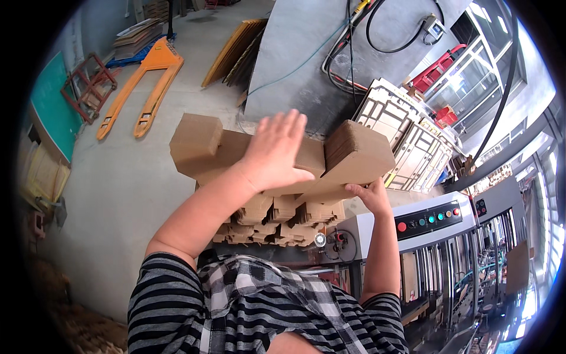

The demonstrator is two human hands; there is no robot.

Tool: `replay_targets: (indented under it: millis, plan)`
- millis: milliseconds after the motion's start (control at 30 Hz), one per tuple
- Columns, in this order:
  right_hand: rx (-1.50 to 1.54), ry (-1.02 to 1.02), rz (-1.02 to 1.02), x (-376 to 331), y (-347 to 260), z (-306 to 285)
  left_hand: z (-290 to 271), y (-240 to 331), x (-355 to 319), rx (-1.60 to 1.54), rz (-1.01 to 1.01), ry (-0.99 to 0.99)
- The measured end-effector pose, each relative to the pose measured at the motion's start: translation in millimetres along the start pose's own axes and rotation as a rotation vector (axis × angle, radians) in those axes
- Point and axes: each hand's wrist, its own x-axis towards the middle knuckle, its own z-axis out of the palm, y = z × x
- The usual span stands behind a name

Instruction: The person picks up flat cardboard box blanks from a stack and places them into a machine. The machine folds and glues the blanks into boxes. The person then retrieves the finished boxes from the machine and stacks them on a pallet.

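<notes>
A thick bundle of brown flat-cut cardboard blanks (354, 171) is in front of me, with wide ends and a recessed middle. My left hand (274, 150) is open over its middle, fingers stretched out and thumb apart; whether the palm touches the cardboard I cannot tell. At the right end, my right hand (372, 196) grips the bundle's near edge; its thumb shows on the near side, the other fingers are mostly hidden. Directly below, nearer my body, are more stacked cardboard blanks (283, 227) with notched edges.
To the right runs a machine with a button panel (429, 220). An orange pallet jack (154, 69) stands on the floor at the far left. Yellow-edged sheets (236, 50) lean against a grey panel (306, 65) hung with cables. Framed boards (407, 130) stand at the far right.
</notes>
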Motion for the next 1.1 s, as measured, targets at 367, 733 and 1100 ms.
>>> replay_targets:
  millis: [367,733,1100]
  plan:
    - [-0.066,0.019,-0.125,-4,-14,2,30,71,12,0.133,0.033,0.019]
    - [0.009,0.022,-0.101,-2,8,-1,16,58,20,0.003,0.102,-0.190]
    - [-0.051,-0.004,-0.130,-6,-2,2,35,54,17,0.293,0.110,-0.109]
